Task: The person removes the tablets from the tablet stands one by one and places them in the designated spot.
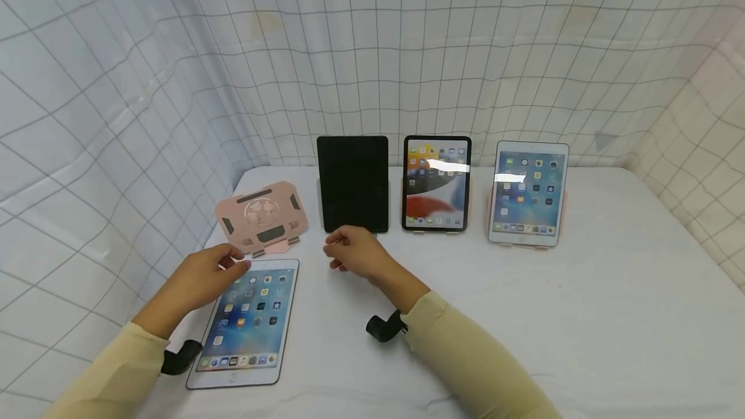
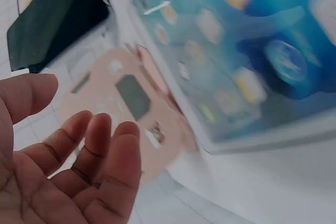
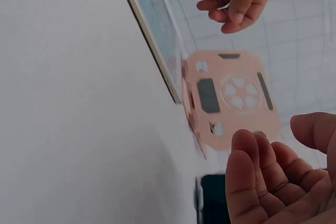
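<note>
head view, please: where's the flat white ipad [image 1: 247,319]?

at seven o'clock, pink stand [image 1: 285,212] just past its twelve. left hand [image 1: 204,277] hovers over its top edge, right hand [image 1: 356,252] sits at its two; fingers of both loosely bent, pinching nothing.

risks?

gripping one edge might let it slip; a careless right hand could topple the dark tablet [image 1: 352,183] nearby.

writing?

no brand legible; any lettering's too small.

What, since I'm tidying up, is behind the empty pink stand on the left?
White tabletop and grid-lined cloth show beyond the pink stand, with pale patches through its cutouts. Whatever sits directly behind its solid parts is covered.
</note>
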Motion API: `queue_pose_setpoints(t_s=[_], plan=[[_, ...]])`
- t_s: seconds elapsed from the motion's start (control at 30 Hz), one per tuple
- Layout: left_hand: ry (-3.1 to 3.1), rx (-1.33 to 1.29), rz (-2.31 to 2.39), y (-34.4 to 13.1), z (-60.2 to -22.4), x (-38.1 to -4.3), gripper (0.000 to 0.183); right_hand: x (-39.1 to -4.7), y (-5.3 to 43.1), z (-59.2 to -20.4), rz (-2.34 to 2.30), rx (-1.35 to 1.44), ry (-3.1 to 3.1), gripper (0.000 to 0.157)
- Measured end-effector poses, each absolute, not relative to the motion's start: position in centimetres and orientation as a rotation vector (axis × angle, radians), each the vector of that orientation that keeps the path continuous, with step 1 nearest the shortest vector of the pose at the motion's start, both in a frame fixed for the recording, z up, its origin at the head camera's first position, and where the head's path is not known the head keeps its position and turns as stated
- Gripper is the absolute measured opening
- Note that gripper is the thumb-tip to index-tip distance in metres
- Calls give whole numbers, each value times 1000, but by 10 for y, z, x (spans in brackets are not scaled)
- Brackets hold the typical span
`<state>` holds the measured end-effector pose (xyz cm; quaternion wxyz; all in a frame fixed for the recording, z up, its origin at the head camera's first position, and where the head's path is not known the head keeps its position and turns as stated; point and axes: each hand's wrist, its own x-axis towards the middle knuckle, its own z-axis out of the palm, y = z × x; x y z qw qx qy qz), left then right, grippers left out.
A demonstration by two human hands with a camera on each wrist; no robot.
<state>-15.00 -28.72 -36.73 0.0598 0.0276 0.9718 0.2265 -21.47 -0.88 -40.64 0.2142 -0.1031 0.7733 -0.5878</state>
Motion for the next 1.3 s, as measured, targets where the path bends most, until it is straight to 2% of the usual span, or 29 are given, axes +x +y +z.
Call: queue_pose_setpoints(t_s=[0.17, 0.6, 0.9, 1.3], plan=[[2994, 206, 873, -267, -362, -162, 39, -234, 27, -395, -1726, -345, 2230, 19], [2989, 185, 1172, -225, -355, -204, 41, -275, 80, -378, -1757, -360, 2619, 19], [2906, 106, 1334, -207, -354, -239, 47, -295, 83, -374, -1674, -379, 2768, 25], [2910, 19, 1444, -195, -360, -273, 42, -314, 68, -370, -1745, -284, 2851, 23]])
